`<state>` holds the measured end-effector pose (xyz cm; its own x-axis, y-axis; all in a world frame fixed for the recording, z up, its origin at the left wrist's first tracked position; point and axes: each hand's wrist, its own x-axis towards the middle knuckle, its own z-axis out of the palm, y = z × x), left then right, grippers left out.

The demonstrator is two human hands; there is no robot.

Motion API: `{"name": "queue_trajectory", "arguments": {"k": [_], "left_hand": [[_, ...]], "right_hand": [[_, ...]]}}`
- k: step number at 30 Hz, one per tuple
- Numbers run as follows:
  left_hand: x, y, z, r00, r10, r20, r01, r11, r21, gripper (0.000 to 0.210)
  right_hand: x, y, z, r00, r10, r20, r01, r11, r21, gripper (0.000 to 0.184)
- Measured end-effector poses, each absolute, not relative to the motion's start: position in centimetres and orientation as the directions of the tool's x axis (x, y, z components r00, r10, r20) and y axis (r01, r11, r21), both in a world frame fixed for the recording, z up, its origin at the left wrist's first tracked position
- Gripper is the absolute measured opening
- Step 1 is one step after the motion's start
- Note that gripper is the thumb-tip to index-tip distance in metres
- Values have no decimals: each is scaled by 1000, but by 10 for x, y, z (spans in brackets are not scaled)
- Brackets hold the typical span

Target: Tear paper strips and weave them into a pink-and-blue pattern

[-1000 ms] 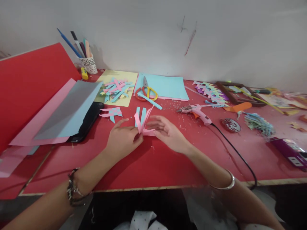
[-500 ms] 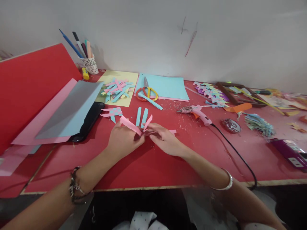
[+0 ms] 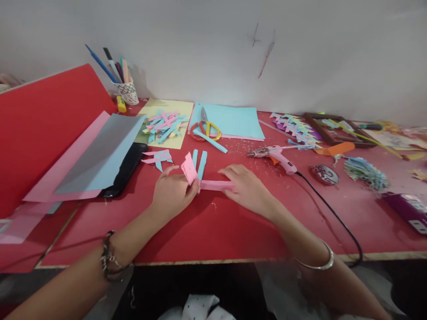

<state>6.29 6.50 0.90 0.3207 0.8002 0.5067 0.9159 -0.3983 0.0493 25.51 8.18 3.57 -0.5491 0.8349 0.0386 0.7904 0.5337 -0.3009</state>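
My left hand (image 3: 171, 191) is closed on a folded pink paper strip (image 3: 189, 169), its thumb pressed along the near side. Another pink strip (image 3: 215, 185) lies flat on the red table, stretching from beside my left hand to my right hand (image 3: 248, 189). That right hand rests over the strip's far end, thumb and fingers apart. Just beyond my left hand are two light-blue strips (image 3: 202, 164), partly hidden behind the folded paper. A small woven piece of pink and blue strips (image 3: 160, 157) lies to the left of them.
Scissors (image 3: 204, 126) lie on blue sheets at the back, beside a pile of cut strips (image 3: 165, 124). On the right, a pink glue gun (image 3: 276, 158) trails a black cord near a round dark item (image 3: 323, 174). Large paper sheets (image 3: 100, 151) overlap a black object at left.
My right hand has left the folded pink strip and moved right onto the flat pink strip. The left hand still holds the folded one, now turned more upright.
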Motion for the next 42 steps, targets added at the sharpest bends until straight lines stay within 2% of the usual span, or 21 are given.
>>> {"name": "queue_trajectory", "arguments": {"k": [2,5,12,16,22,25,30,32,39,42], "left_hand": [[63,65,9,319,800,508,915,-400,55,44],[63,65,8,317,796,515,919,-393,41,45],[63,66,9,327,790,518,916,-400,32,46],[63,66,9,324,790,520,916,-400,37,46],[63,65,9,319,799,510,917,-397,48,45],[63,65,9,324,800,504,912,-406,58,45],[61,67,5,360,778,515,907,-421,3,50],[61,68,4,381,761,525,888,-460,23,48],[62,66,6,390,760,520,848,-517,120,42],[63,65,8,387,784,486,845,-512,154,40]], "right_hand": [[260,80,40,-502,864,-48,853,485,-192,34],[262,77,42,-477,872,-106,876,462,-139,32],[263,79,37,-466,873,-146,880,440,-180,24],[264,85,33,-454,886,-94,880,430,-204,24],[259,86,36,-435,897,-76,887,413,-206,13],[255,84,38,-443,893,-82,877,412,-247,10],[254,83,38,-468,880,-77,844,420,-333,4],[254,83,38,-452,890,-65,838,399,-372,3],[255,83,37,-441,894,-75,740,315,-595,20],[258,86,38,-521,851,-67,707,387,-593,26]]}}
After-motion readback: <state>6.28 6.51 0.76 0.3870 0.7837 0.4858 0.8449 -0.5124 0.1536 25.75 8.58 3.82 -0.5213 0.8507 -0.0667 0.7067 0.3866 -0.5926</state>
